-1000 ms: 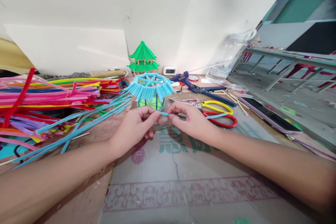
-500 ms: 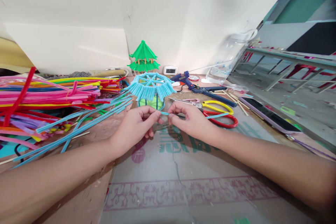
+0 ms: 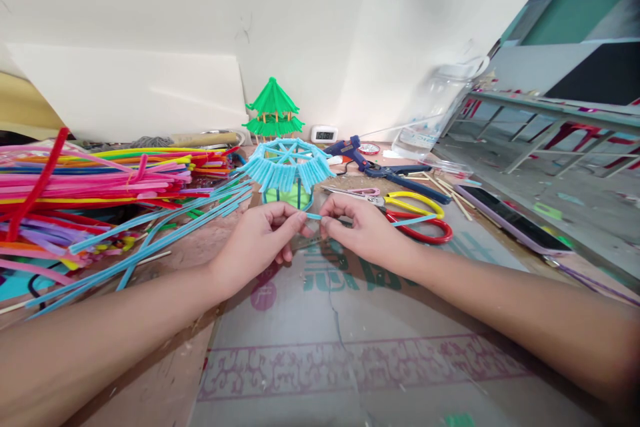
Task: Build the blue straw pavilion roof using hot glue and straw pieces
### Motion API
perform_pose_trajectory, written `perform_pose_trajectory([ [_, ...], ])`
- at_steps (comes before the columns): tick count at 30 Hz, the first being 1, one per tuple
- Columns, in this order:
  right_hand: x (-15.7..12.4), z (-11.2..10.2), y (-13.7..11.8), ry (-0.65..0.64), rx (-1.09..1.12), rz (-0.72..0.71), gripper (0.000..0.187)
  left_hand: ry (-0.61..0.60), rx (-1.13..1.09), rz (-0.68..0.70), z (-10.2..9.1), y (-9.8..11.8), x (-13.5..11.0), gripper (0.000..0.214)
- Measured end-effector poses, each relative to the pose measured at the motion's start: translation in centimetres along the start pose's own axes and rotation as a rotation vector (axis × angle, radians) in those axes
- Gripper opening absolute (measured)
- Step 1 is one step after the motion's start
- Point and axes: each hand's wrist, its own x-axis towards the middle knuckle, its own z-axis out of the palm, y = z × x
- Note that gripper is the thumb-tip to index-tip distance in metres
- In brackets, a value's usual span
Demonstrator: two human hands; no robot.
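Observation:
Between my two hands runs a light-blue pipe cleaner (image 3: 313, 217), its free end sticking out past my right wrist over the scissors. My left hand (image 3: 273, 230) pinches one end between thumb and forefinger. Close beside it, my right hand (image 3: 357, 223) is closed on the same strip, a short gap from the left fingertips. Just behind the hands stands a small pavilion model with a light-blue pipe-cleaner roof (image 3: 287, 163) and a lime-green base (image 3: 287, 196). Farther back is a green two-tiered pagoda model (image 3: 273, 107).
Colourful pipe cleaners (image 3: 100, 180) pile up on the left, with long light-blue ones (image 3: 165, 237) in front. To the right lie scissors (image 3: 420, 217), pliers (image 3: 410, 179), a glue gun (image 3: 350, 150), thin sticks (image 3: 450, 193) and a phone (image 3: 510, 217). A clock (image 3: 324, 134) and water bottle (image 3: 430, 107) stand behind.

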Motion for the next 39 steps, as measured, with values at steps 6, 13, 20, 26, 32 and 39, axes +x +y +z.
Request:
perform_pose_trajectory([
  [6, -0.1, 0.0, -0.1, -0.008, 0.006, 0.001, 0.006, 0.005, 0.010, -0.010, 0.0, 0.1, 0.0, 0.034],
  [13, 0.0, -0.1, 0.0, 0.028, 0.063, -0.005, 0.003, 0.017, 0.045, -0.004, 0.1, 0.7, -0.1, 0.031],
  [20, -0.1, -0.5, 0.0, 0.079, -0.029, -0.056, 0.004, 0.060, 0.226, 0.135, 0.4, 0.9, -0.3, 0.042],
  [26, -0.6, -0.3, 0.2, 0.078, -0.321, -0.179, 0.004, 0.070, 0.406, 0.416, 0.3, 0.5, -0.5, 0.028],
  [32, -0.5, -0.4, 0.3, 0.096, -0.390, -0.208, 0.005, 0.063, 0.432, 0.467, 0.1, 0.4, -0.3, 0.025],
  [39, -0.4, -0.5, 0.2, 0.092, -0.383, -0.248, 0.006, 0.056, 0.467, 0.467, 0.0, 0.1, -0.2, 0.027],
])
